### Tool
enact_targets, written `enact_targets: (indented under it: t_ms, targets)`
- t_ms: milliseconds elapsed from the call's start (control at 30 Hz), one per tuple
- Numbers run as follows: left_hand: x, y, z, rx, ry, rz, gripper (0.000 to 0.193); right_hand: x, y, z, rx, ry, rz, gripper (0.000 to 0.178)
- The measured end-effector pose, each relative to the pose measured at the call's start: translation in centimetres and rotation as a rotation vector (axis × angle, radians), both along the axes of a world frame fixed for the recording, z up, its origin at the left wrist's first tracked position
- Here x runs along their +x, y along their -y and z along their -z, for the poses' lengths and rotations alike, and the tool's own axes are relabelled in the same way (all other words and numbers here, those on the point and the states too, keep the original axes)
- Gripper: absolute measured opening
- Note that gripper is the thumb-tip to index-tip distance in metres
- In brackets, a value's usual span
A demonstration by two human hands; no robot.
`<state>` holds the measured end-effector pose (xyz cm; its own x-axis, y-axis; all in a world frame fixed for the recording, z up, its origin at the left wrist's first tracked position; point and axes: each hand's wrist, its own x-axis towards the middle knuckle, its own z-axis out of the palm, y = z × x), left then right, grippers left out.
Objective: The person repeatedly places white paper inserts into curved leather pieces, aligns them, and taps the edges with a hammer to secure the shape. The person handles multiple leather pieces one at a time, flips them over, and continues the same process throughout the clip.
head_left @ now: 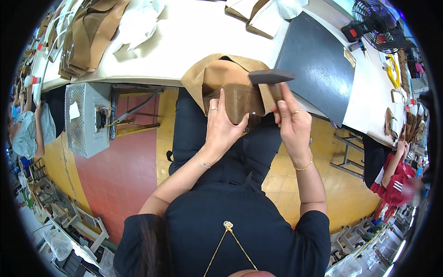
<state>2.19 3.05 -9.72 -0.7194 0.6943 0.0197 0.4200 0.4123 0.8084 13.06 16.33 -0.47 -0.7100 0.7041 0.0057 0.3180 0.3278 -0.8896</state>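
My left hand [222, 123] presses on a folded brown leather piece [237, 99] that rests on my lap at the table's edge. A lighter tan leather flap [207, 74] spreads behind it onto the table. My right hand [291, 121] grips the wooden handle of a hammer [271, 77], whose dark head is raised just above the leather's right end. Both wrists wear thin bracelets.
The cream worktable [184, 37] carries a stack of brown leather cut pieces [87, 37] at the left, white pieces, and a dark mat [316, 64] at the right. A black fan [376, 23] stands far right. A grey metal box [85, 117] hangs under the table. Other people sit at both sides.
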Motion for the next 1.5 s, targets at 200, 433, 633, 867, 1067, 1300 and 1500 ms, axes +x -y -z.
enact_targets:
  t_ms: [200, 433, 633, 867, 1067, 1300, 1500]
  targets:
    - [0.0, 0.0, 0.0, -0.002, 0.022, 0.002, 0.094, -0.4, -1.4, 0.2, -0.003, 0.070, -0.083, 0.043]
    - [0.1, 0.0, -0.1, -0.013, 0.057, -0.014, 0.094, -1.7, -2.2, -1.7, 0.521, 0.070, -0.325, 0.053]
    - [0.2, 0.0, -0.4, -0.085, 0.064, -0.008, 0.093, -5.6, -2.1, -6.6, 0.757, 0.452, -0.761, 0.055]
    - [-0.3, -0.2, -0.7, -0.097, 0.099, 0.009, 0.092, -7.7, -2.4, -7.7, 0.804, 0.422, -0.846, 0.065]
    - [-0.1, -0.2, -0.7, -0.084, 0.109, -0.013, 0.092, -7.4, -2.9, -7.0, 0.783, 0.303, -0.668, 0.055]
    - [0.1, -0.1, -0.4, 0.004, 0.090, -0.010, 0.090, 0.2, 0.0, 2.3, 0.220, -0.040, -0.073, 0.043]
    - [-0.3, -0.1, -0.5, -0.008, 0.067, -0.003, 0.092, 1.1, 3.0, 5.3, -0.224, -0.193, 0.202, 0.042]
